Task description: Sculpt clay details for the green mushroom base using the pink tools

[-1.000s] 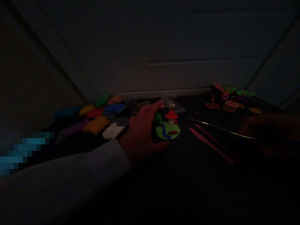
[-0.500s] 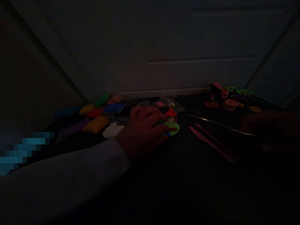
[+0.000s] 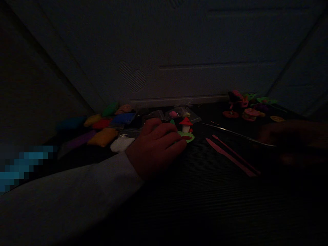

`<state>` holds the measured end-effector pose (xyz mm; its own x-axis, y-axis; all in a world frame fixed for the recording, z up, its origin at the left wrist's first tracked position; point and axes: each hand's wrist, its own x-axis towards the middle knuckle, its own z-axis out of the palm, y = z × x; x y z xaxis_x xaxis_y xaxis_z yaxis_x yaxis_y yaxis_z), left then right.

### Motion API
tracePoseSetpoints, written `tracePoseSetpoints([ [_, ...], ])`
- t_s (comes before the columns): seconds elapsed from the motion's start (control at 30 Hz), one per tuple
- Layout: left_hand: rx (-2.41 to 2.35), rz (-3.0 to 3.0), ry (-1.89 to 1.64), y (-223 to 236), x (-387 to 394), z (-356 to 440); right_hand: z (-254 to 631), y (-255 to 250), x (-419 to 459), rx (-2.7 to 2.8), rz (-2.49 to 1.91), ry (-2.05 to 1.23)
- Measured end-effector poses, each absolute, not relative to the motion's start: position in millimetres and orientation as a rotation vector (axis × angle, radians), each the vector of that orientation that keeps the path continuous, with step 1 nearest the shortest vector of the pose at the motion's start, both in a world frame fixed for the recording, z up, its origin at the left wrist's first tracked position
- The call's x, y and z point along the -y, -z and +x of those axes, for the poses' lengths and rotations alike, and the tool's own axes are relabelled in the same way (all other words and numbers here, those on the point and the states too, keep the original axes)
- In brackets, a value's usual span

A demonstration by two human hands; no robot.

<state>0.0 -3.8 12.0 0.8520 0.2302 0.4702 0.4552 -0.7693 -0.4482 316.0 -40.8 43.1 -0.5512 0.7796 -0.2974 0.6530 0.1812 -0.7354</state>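
The scene is very dark. My left hand [image 3: 157, 148] is curled over the left side of a small clay model, its fingers bent round the edge. The model has a round light-green base [image 3: 189, 137], a white mushroom house with a red cap [image 3: 186, 124] and a green cone [image 3: 172, 122]; my fingers hide its left part. At the right, my right hand [image 3: 292, 136] is deep in shadow. A thin metal tool [image 3: 230, 131] reaches to that hand; whether the fingers grip it is unclear. Nearby lie a pink plastic knife [image 3: 228, 155] and a slimmer pink stick [image 3: 233, 152].
Left of the model lie bags of coloured clay, among them orange [image 3: 103, 137], white [image 3: 122, 143], blue [image 3: 123, 118] and purple [image 3: 82, 139]. Finished clay figures, including a pink layered one [image 3: 251, 114], stand at back right. A pale panel with a heart [image 3: 133, 78] rises behind.
My left fingers have shifted over the model, covering a blue part that showed before; the green cone now shows. The base looks slightly turned or moved back. My right hand is nearly still.
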Motion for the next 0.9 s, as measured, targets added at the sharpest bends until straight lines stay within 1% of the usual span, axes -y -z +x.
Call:
tracePoseSetpoints([
  [0.1, 0.464, -2.410, 0.496, -12.6, 3.3, 0.3, 314.1, -43.9, 41.6, 2.299, -1.374, -1.328],
  [0.3, 0.361, -2.332, 0.419, -17.5, 2.3, -0.6, 315.1, -41.4, 41.6, 2.323, -1.347, -1.247],
  [0.6, 0.272, -2.372, 0.371, -17.8, 0.7, -1.4, 316.4, -43.1, 41.5, 2.282, -1.386, -1.329],
  [0.9, 0.361, -2.471, 0.352, -17.3, -2.8, -1.4, 313.2, -42.6, 41.4, 2.310, -1.396, -1.290],
])
